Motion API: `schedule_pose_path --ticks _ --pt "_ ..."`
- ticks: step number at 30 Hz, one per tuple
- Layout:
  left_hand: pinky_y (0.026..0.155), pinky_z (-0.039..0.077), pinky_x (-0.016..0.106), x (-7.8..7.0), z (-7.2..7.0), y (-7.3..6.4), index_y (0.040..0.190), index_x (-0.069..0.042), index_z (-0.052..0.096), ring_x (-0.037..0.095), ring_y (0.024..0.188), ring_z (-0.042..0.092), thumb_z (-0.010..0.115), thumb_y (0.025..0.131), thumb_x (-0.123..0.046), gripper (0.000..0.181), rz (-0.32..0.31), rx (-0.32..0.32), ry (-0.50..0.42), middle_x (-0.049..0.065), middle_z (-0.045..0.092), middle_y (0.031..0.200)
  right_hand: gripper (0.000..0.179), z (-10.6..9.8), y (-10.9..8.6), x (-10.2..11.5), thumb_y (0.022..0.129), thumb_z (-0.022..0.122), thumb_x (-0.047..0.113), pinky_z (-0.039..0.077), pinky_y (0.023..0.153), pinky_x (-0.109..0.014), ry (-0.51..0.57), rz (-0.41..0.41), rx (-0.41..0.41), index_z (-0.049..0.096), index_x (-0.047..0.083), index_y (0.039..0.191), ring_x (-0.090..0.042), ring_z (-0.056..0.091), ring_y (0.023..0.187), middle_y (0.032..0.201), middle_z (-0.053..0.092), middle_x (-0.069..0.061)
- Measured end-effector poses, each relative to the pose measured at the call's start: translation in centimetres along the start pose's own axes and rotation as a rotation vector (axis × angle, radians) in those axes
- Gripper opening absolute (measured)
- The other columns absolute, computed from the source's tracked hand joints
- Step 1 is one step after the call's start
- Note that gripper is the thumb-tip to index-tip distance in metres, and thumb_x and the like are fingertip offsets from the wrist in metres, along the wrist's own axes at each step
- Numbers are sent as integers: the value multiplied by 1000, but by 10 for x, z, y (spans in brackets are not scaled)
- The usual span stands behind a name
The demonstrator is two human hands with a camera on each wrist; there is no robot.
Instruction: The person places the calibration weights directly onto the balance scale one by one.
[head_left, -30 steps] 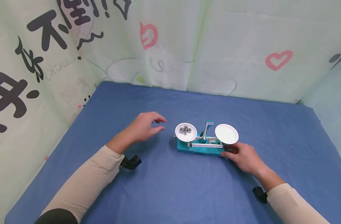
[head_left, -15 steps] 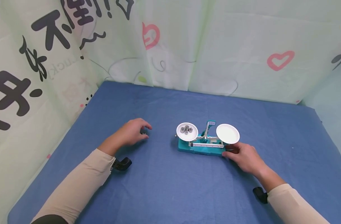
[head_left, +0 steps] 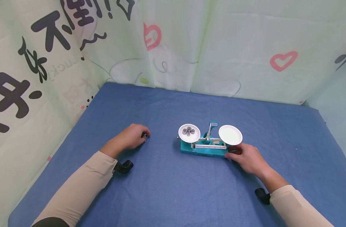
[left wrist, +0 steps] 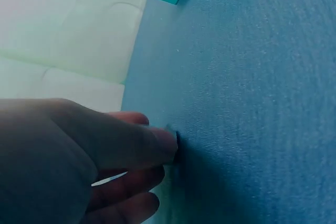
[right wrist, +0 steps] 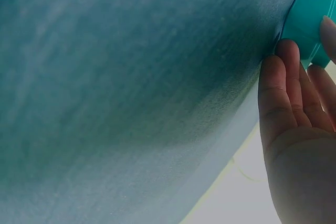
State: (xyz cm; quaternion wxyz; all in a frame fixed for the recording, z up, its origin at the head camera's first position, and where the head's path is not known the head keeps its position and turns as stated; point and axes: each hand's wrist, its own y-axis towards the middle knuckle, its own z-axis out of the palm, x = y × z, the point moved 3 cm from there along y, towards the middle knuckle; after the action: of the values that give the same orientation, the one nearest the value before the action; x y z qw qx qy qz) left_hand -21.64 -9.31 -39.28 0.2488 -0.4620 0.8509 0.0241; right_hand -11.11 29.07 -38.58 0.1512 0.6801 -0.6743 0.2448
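Observation:
A teal balance scale point(head_left: 204, 151) stands upright on the blue cloth. Several small metal weights point(head_left: 188, 131) sit in its left white pan point(head_left: 183, 137); the right pan point(head_left: 230, 135) holds nothing. My right hand point(head_left: 246, 158) grips the right end of the scale's base, thumb at the front corner and fingers behind, and the right wrist view shows the fingertips against the teal base point(right wrist: 310, 14). Well left of the scale, my left hand point(head_left: 132, 136) pinches a small shiny dark object point(head_left: 144, 136) low over the cloth. Fingers mostly hide it, and I cannot tell its kind.
Blue cloth point(head_left: 173, 195) covers the table. A pale printed curtain point(head_left: 218, 47) rises along the back and left edges. Black wrist devices point(head_left: 124, 166) hang below both forearms.
My left hand has drawn back left, away from the scale, and lowered, its fingers closing on the small dark object. My right hand stays at the base; the scale has not moved.

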Motion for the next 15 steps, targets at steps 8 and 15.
schedule_pose_path --ticks 8,15 --pt "85 51 40 -17 -11 -4 116 -2 65 23 95 62 69 94 -9 23 47 -85 -24 7 66 102 42 0 0 0 90 75 26 53 79 -46 8 4 8 67 -6 116 -31 68 95 106 72 -18" --pt "86 52 38 -49 -27 -9 109 -6 68 20 97 64 74 92 -13 20 115 -161 -25 3 68 102 42 0 -1 0 91 75 26 53 79 -46 15 4 10 67 -6 117 -31 68 95 104 72 -17"
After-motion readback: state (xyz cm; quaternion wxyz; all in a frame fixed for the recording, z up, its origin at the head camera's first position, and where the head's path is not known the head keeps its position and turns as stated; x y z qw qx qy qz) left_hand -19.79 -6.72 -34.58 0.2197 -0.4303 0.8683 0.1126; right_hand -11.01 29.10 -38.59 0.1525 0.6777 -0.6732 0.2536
